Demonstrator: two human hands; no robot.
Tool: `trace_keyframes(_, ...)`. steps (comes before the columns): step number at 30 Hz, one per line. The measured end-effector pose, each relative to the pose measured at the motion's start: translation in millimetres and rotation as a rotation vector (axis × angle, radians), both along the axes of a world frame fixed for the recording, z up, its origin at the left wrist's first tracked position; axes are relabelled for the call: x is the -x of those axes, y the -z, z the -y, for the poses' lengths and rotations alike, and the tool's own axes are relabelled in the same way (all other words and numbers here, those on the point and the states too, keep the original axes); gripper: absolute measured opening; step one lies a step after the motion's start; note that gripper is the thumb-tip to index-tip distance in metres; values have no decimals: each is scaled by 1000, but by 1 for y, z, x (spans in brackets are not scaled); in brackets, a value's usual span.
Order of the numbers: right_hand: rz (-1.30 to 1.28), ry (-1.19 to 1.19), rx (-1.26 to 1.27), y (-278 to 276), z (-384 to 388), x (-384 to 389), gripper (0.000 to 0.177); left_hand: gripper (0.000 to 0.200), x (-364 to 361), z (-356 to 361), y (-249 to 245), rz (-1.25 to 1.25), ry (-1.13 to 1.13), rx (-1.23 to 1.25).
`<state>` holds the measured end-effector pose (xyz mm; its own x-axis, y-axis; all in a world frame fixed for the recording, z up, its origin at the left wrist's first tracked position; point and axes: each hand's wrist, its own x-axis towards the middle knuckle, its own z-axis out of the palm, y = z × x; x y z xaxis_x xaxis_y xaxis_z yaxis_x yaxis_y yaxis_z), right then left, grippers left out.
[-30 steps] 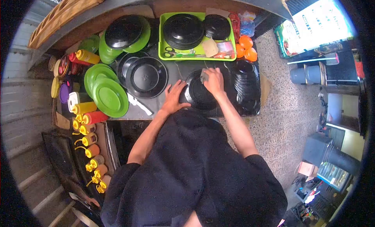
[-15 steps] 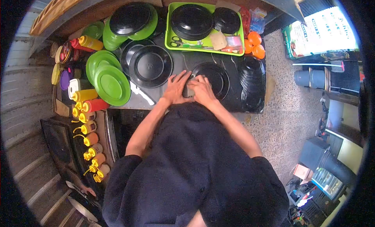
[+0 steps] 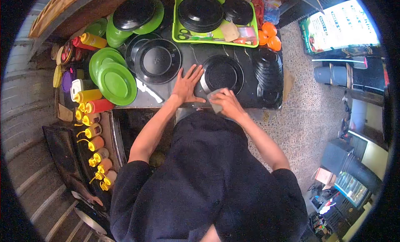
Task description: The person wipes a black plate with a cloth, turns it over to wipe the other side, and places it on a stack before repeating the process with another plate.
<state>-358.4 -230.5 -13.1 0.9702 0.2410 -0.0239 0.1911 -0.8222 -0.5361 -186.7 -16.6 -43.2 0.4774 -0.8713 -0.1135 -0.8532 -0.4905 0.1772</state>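
My left hand (image 3: pixel 188 84) lies flat on the dark tabletop (image 3: pixel 191 54) with its fingers spread, holding nothing. My right hand (image 3: pixel 227 102) is closed on a small greyish cloth (image 3: pixel 215 101) near the table's front edge. Just beyond it lies a black plate (image 3: pixel 222 75), close to the right hand's fingers. Left of my left hand, another black plate (image 3: pixel 158 61) overlaps one more dark plate. A knife with a pale blade (image 3: pixel 149 92) rests between the green plates (image 3: pixel 113 83) and my left hand.
A lime-green tray (image 3: pixel 216 43) at the back holds black plates and scissors. Orange cups (image 3: pixel 273 43) stand beside it. A row of small black dishes (image 3: pixel 268 77) lies on the right. Yellow and red squeeze bottles (image 3: pixel 100 105) line the left side.
My hands have moved apart. The left now lies flat and spread, while the right has shifted toward the front edge and right with the cloth. The whole view has shifted slightly.
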Motion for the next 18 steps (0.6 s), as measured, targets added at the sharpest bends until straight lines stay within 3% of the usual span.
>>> trace_keyframes(7,-81,215,-134,8,54,41,53,141,5,6,-4,-55,-28,27)
trace_keyframes(10,-77,487,-334,9,69,39,57,129,9,11,12,-106,-108,118)
trace_keyframes(14,207,425,-260,2,26,19,64,116,21,17,23,-150,-166,168)
trace_keyframes(16,137,310,-266,5,1,8,74,116,24,16,24,-149,-178,237)
trace_keyframes(18,174,280,-187,28,-10,7,73,115,25,17,19,-145,-184,178)
